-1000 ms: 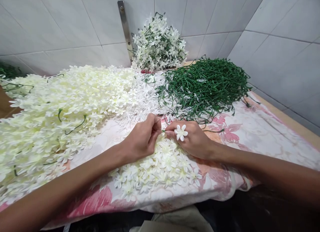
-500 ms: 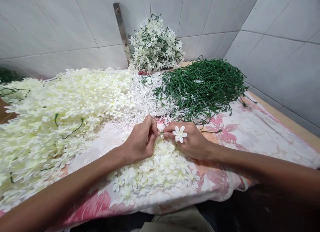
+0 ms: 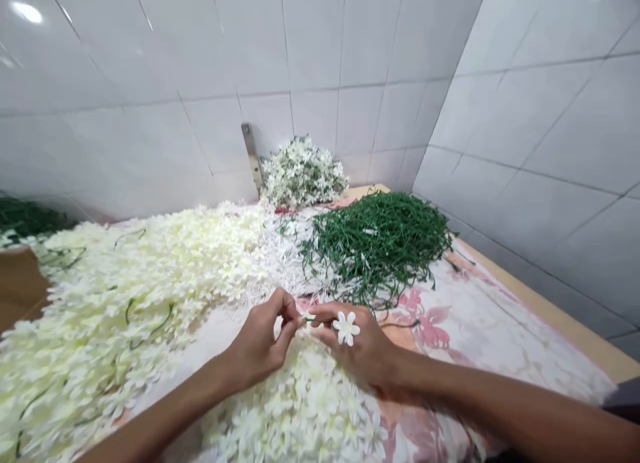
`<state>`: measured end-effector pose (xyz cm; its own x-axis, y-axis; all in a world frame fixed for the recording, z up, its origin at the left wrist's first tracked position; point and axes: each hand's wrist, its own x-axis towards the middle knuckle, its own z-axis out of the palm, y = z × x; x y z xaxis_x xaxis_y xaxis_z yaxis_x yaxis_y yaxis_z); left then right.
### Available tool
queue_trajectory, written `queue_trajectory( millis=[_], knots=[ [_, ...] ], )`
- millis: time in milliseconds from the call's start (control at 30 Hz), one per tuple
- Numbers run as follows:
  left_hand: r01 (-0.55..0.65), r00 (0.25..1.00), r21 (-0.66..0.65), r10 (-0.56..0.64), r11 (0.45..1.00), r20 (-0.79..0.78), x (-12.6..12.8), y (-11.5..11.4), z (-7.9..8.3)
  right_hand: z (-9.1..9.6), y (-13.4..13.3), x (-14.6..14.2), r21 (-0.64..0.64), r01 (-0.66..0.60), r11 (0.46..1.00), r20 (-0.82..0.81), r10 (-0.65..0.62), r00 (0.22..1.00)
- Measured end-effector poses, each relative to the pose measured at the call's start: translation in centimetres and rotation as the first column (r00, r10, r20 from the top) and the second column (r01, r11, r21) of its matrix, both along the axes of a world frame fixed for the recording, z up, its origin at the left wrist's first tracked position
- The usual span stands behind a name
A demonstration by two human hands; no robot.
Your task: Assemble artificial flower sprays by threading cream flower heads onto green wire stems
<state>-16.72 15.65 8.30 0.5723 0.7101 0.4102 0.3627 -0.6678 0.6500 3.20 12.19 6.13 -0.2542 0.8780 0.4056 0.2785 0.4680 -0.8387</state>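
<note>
- Our left hand [image 3: 257,340] was nearly closed, its thumb and forefinger pressed together on one end of a short green stem [image 3: 311,318].
- Our right hand [image 3: 363,353] curled toward the stem's other end, but we could not tell whether its fingers gripped it.
- A white flower [image 3: 346,328] sat on the back of our right hand's fingers.
- A heap of loose white flowers [image 3: 310,403] lay directly under both hands.
- Long cream flower strands [image 3: 125,303] spread to our left, and a spiky white mass [image 3: 273,263] lay ahead.
- A green stem pile [image 3: 375,246] lay ahead to our right, beyond it a flower bunch [image 3: 303,173] against the tile wall [image 3: 150,63].
- All of it rested on a pink floral cloth [image 3: 440,356].
</note>
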Motion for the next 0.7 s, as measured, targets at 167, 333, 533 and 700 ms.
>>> queue_trajectory(
  millis=[167,333,533,700],
  knots=[
    [-0.151,0.978,-0.149,0.17,0.977,0.124,-0.7,2.7,3.5,1.0,0.0,0.6,-0.319,0.122,0.94,-0.04,-0.142,0.989],
    [-0.194,0.933,-0.119,0.221,0.974,0.284,0.9,8.7,8.0,0.5,0.4,0.6,-0.325,0.087,0.942,-0.11,-0.129,0.985],
    [-0.145,0.912,-0.041,0.15,0.989,0.382,4.6,17.0,12.9,-1.3,1.5,0.7,-0.27,0.082,0.959,-0.117,-0.117,0.986],
    [-0.137,0.895,-0.006,0.126,0.991,0.428,6.8,21.3,15.0,-2.1,2.0,1.1,-0.178,0.034,0.983,-0.133,-0.059,0.989]
  ],
)
